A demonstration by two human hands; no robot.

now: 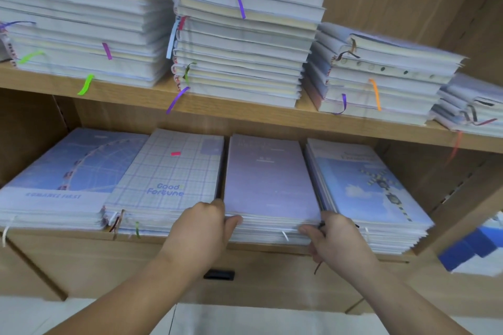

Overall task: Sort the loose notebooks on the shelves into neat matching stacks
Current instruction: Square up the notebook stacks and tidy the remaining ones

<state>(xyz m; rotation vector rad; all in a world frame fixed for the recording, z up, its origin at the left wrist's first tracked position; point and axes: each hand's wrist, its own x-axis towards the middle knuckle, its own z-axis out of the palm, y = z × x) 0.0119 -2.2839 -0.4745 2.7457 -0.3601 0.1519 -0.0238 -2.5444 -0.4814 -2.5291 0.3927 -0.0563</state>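
Looking down through the head camera, I saw four piles of notebooks side by side on the lower shelf. My left hand and right hand both held the purple stack, the third pile from the left. The left hand gripped its near left corner, with the thumb on the front edge and the fingers tucked into the gap beside it. The right hand gripped the near right corner the same way, fingers down in the gap next to the sky stack.

Just left of the purple stack sat the grid stack. Its top cover said "Good Fortune" in blue letters and had a small pink sticker. At the far left, the wheel stack showed a big ferris wheel, and the blurry words on it looked like "ROMANCE FIRST". The writing on the purple cover and the sky cover was too fuzzy to read.

On the upper shelf stood tall white piles with colored ribbons hanging out.
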